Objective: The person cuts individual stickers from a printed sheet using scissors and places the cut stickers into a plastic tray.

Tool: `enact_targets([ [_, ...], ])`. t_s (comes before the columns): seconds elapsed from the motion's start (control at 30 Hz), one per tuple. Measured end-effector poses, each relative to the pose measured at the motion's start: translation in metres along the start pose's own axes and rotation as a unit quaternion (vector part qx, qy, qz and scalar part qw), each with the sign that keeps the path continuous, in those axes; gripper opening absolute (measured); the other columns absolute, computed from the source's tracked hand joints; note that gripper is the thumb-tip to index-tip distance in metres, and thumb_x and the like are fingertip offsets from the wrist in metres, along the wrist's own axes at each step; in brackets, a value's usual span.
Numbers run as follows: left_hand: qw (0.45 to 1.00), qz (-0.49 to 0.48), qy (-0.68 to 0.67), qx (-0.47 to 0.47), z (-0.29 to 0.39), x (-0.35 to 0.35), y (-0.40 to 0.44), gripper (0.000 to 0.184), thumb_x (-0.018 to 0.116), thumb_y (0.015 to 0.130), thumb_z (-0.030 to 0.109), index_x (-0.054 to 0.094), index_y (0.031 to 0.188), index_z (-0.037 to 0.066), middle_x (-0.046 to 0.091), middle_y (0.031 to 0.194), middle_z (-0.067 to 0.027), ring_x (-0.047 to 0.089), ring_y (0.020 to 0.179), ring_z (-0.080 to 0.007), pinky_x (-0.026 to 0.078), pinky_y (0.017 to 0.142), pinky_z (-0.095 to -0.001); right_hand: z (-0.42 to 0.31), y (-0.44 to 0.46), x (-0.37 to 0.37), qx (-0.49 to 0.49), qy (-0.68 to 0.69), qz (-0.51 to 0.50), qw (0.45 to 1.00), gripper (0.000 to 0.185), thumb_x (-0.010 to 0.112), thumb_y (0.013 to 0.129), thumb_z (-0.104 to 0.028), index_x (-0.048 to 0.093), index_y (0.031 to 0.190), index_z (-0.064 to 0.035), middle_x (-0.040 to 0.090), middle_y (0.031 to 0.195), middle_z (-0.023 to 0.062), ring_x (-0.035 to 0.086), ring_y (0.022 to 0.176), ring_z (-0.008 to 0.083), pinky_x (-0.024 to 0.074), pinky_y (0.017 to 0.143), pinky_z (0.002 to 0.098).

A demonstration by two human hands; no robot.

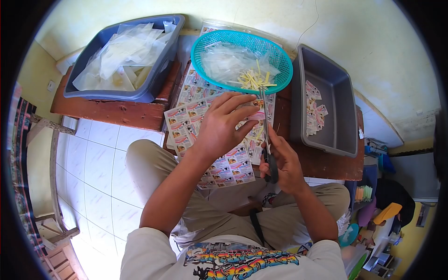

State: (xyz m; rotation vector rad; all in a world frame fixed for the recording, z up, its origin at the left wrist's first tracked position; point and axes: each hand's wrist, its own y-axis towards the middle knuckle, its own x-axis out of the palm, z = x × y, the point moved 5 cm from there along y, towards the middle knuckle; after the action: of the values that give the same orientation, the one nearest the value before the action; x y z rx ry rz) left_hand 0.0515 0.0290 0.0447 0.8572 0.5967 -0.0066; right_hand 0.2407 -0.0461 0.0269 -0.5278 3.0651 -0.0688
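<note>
My left hand is closed, pinching a small printed label between thumb and fingers. In my right hand is a pair of scissors with black handles, its blades pointing away from me along the label's right edge. How far the blades are apart I cannot tell. Beneath my hands lie sheets of printed labels, partly hidden by my left arm. Just beyond the scissor tips, thin yellowish paper strips lie in a teal basket, beside clear plastic pouches.
At the left, a blue-grey tub full of translucent plastic bags stands on a wooden bench. A grey tub at the right holds several cut labels. Another person is at the far right.
</note>
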Motion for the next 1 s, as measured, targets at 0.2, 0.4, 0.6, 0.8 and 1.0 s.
enact_targets([
  [0.2,1.000,0.002,-0.001,0.001,-0.001,-0.001,0.001,0.035,0.091,0.077,0.011,0.080,0.110,0.008,0.076,0.126,-0.0069,0.069,0.118,-0.0311,0.057,0.101,-0.0442,0.002,0.000,-0.001,0.003,-0.009,0.001,1.000,0.094,0.077,0.090,0.011,0.033,0.170,-0.0095,0.051,0.126,0.0068,0.064,0.092,0.0103,0.0621,0.066,0.0245],
  [0.4,1.000,0.003,-0.003,0.001,0.001,-0.002,0.001,0.035,0.091,0.077,0.010,0.080,0.110,0.008,0.076,0.126,-0.0074,0.070,0.117,-0.0311,0.057,0.100,-0.0442,0.002,0.001,0.000,0.013,-0.007,0.010,1.000,0.090,0.076,0.092,0.007,0.032,0.170,-0.0084,0.048,0.127,0.0072,0.063,0.094,0.0114,0.0625,0.062,0.0264],
  [0.6,1.000,0.007,-0.004,0.005,0.000,-0.004,0.003,0.035,0.092,0.076,0.010,0.080,0.109,0.007,0.076,0.126,-0.0088,0.070,0.116,-0.0309,0.057,0.099,-0.0440,0.005,0.002,-0.005,0.031,0.008,0.011,0.999,0.090,0.077,0.093,0.002,0.031,0.170,-0.0065,0.048,0.127,0.0071,0.061,0.095,0.0119,0.0620,0.064,0.0260],
  [0.8,1.000,0.009,0.001,0.011,0.002,-0.008,0.004,0.036,0.093,0.075,0.009,0.079,0.109,0.006,0.076,0.126,-0.0099,0.071,0.113,-0.0315,0.058,0.096,-0.0439,0.018,0.003,-0.014,0.045,-0.114,0.018,0.992,0.089,0.086,0.092,-0.014,0.040,0.168,-0.0118,0.053,0.118,0.0086,0.062,0.085,0.0124,0.0578,0.069,0.0288],
  [1.0,1.000,0.000,0.003,0.012,0.001,-0.007,0.004,0.037,0.092,0.075,0.008,0.079,0.109,0.006,0.076,0.126,-0.0101,0.071,0.112,-0.0318,0.059,0.094,-0.0435,0.033,0.009,-0.015,0.033,-0.352,-0.003,0.936,0.091,0.091,0.085,-0.025,0.048,0.165,-0.0167,0.058,0.116,0.0147,0.065,0.097,0.0277,0.0549,0.089,0.0400],
])
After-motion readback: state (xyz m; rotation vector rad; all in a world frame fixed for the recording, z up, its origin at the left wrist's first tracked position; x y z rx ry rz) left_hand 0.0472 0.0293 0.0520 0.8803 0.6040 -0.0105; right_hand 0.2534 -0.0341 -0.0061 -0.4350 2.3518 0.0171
